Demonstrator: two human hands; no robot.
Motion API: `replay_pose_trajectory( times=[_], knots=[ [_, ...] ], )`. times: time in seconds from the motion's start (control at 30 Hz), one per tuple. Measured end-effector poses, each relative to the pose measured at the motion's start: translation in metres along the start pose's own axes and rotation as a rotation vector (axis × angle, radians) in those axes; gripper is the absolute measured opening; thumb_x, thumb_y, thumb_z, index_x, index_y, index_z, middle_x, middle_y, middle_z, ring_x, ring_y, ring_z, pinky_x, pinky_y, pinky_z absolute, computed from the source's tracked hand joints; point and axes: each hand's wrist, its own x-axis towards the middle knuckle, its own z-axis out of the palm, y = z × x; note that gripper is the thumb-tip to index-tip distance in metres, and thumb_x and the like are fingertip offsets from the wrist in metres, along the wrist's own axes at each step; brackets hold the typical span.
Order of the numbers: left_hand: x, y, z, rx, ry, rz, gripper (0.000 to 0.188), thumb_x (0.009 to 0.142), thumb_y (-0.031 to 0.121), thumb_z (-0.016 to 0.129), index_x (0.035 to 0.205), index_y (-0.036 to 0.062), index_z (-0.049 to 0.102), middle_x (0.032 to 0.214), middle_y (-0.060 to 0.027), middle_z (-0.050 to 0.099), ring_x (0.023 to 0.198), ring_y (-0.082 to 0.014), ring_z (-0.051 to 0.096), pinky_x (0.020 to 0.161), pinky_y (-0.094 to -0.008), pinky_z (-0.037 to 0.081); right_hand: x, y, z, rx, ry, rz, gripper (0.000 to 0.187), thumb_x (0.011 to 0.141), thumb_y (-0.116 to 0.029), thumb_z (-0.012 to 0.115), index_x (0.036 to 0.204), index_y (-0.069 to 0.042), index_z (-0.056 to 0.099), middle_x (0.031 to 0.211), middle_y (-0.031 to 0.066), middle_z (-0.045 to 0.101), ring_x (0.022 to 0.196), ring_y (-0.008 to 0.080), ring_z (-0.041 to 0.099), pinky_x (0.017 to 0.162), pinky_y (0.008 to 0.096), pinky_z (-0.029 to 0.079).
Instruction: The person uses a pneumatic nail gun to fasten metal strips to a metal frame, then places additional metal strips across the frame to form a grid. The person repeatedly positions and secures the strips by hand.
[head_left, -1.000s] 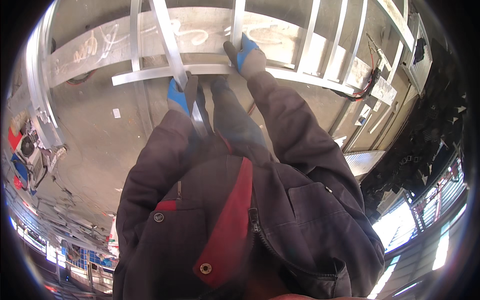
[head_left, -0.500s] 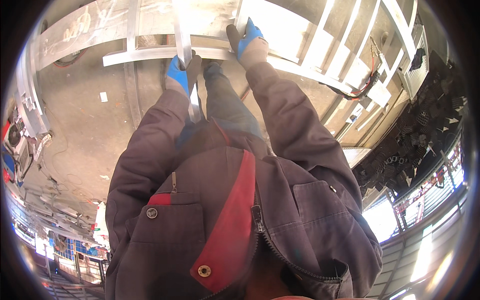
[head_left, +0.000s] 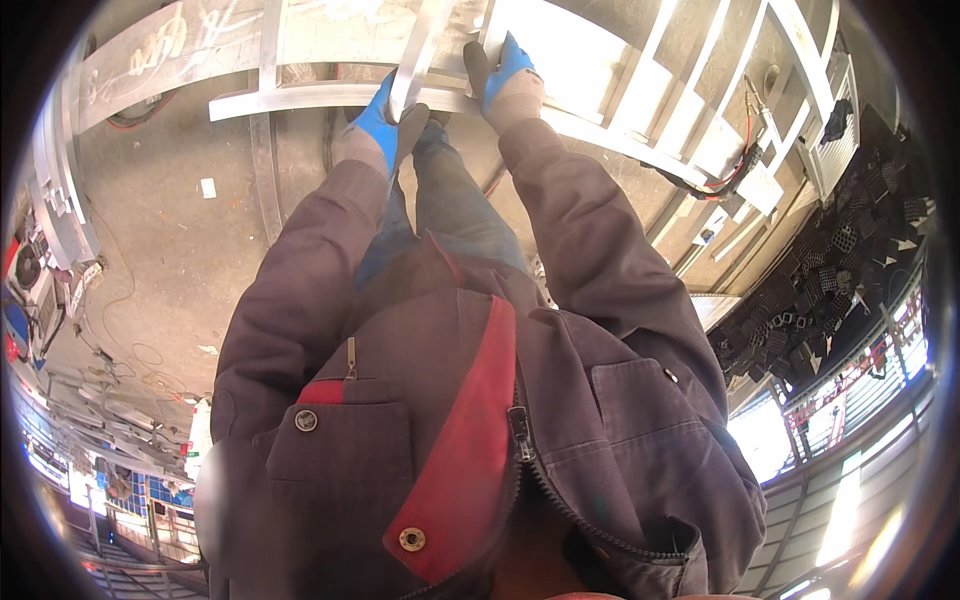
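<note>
Both my hands wear blue and dark work gloves. My left hand [head_left: 385, 125] is closed round the near end of a pale metal bar [head_left: 421, 55], which slants away and to the right over a long metal rail [head_left: 300, 97]. To the right of it, my right hand [head_left: 507, 78] wraps round another metal bar [head_left: 494, 28] of the frame, close to where that bar meets the rail. The far ends of both bars run out of the picture at the top.
Slatted metal framework [head_left: 690, 90] continues to the right, with a red and black cable [head_left: 735, 175] on it. A heap of dark profile pieces [head_left: 800, 290] lies far right. Stacked metal lengths [head_left: 60, 200] stand at the left, and a small white scrap [head_left: 208, 188] lies on the concrete floor.
My left hand has moved forward and a little right with its bar. The bar's near end, earlier down between my legs, is now at the hand, and the bar tilts right. The right hand has barely shifted.
</note>
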Motion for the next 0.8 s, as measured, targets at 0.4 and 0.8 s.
replay_pose_trajectory(
  times=[0.4, 0.8],
  knots=[
    [0.008, -0.005, 0.004, -0.101, -0.023, -0.052, 0.062, 0.096, 0.022, 0.072, 0.151, 0.0036, 0.05, 0.122, -0.0085, 0.069, 0.108, -0.0154, 0.065, 0.096, -0.031, 0.052, 0.003, -0.004, 0.013, -0.044, 0.067, 0.02, 0.082, 0.097, -0.062, 0.054, 0.157, -0.007, 0.041, 0.142, 0.0238, 0.06, 0.127, 0.042, 0.061, 0.109, 0.0475, 0.047],
    [0.008, -0.008, 0.005, -0.069, 0.044, 0.021, 0.057, 0.092, 0.026, 0.076, 0.144, 0.0102, 0.059, 0.107, -0.0009, 0.071, 0.09, -0.0092, 0.062, 0.083, -0.0274, 0.052, -0.001, -0.024, 0.005, -0.183, 0.058, 0.036, 0.083, 0.099, -0.059, 0.054, 0.158, -0.007, 0.029, 0.135, 0.0274, 0.06, 0.116, 0.0441, 0.066, 0.099, 0.0516, 0.053]
  ],
)
